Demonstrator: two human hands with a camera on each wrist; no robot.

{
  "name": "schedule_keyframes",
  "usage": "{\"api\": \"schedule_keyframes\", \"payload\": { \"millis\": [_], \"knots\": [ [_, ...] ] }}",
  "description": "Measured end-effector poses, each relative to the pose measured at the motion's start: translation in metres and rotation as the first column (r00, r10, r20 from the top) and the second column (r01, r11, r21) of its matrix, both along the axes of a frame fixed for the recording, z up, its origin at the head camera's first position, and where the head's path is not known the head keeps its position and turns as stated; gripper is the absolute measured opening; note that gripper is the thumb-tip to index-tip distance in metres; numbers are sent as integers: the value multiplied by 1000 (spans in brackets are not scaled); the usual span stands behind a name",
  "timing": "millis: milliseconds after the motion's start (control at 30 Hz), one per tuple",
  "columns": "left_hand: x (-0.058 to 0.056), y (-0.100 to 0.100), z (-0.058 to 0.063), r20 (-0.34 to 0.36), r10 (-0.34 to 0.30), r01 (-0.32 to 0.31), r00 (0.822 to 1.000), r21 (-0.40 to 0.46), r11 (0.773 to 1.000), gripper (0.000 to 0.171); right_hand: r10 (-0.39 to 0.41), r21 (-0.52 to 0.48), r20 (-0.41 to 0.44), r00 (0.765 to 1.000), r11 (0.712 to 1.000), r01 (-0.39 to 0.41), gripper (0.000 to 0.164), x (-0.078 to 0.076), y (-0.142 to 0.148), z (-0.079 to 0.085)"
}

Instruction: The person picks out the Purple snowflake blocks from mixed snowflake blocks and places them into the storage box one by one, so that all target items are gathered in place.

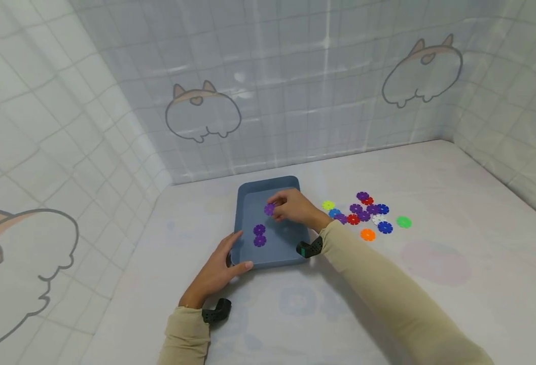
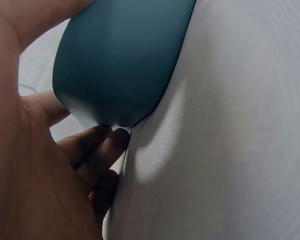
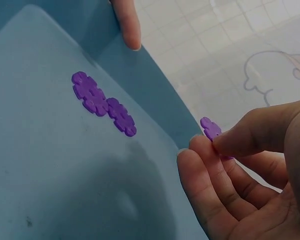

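My right hand (image 1: 297,207) is above the blue-grey tray (image 1: 272,254) and pinches a purple flower-shaped plastic disc (image 3: 209,127) between thumb and fingers. Two more purple discs (image 1: 259,235) lie flat on the tray floor, edge against edge, near its left side. At the tray's near left corner, my left hand (image 1: 214,274) grips the outside, thumb along the near rim and fingers at the left wall. The left wrist view shows the corner of the tray (image 2: 120,55) between that thumb and the curled fingers.
Right of the tray, loose discs in several colours lie on the white cloth: purple (image 1: 364,216), red (image 1: 353,219), dark blue (image 1: 385,227), orange (image 1: 367,234), green (image 1: 403,222) and yellow (image 1: 328,205). Tile-patterned sheets (image 1: 295,101) form walls at the back and both sides.
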State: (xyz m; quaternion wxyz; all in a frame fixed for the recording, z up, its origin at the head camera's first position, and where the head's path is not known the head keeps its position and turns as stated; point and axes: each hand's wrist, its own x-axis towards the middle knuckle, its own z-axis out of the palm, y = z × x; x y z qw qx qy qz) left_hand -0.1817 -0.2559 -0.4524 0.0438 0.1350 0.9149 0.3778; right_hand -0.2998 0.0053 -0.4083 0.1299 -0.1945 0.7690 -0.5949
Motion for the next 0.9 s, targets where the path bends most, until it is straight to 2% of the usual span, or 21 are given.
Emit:
{"api": "schedule_keyframes", "payload": {
  "millis": [300,600,900],
  "knots": [
    [0,-1,1,-1,2,-2,1000,3,1000,88,10,45,-24,1000,999,-9,38,-3,-4,0],
    [1,-2,-2,-6,3,-3,1000,-1,1000,88,39,79,16,999,996,-40,39,-6,-10,-1],
    [1,1,-1,-1,-3,3,1000,11,1000,86,38,129,3,999,991,-38,41,-12,-17,-9]
  ]
}}
